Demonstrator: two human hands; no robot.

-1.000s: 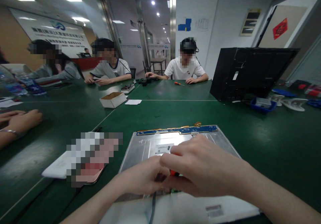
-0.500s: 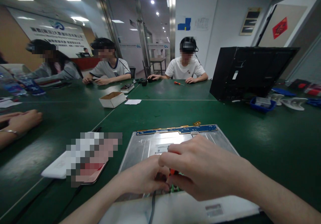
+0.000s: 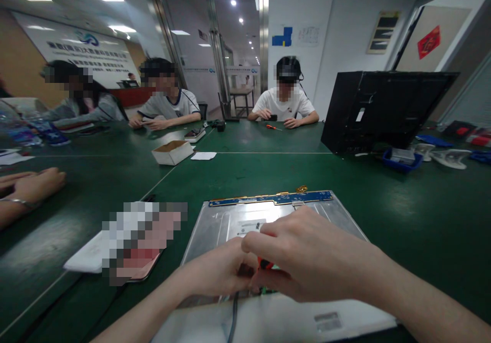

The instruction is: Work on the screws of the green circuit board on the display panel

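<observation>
A metal-backed panel lies on the green table in front of me, with a blue circuit strip along its far edge. My right hand is closed around a red and black tool handle, low over the panel's middle. Touching or just beside it is my left hand, its fingers curled at the same spot; what they hold, if anything, is hidden. Part of a green board shows beneath the hands. A dark cable runs from under my left hand toward the near edge.
Left of the panel lie a white item and a pink item, both partly blurred. Farther off are an open box, a black monitor and a blue tray. Several people sit around; one person's hands rest at left.
The tool handle and my right fingers have shifted very slightly; my left hand stays in place. Across the table, a person's hand has moved inward and now holds a small dark object.
</observation>
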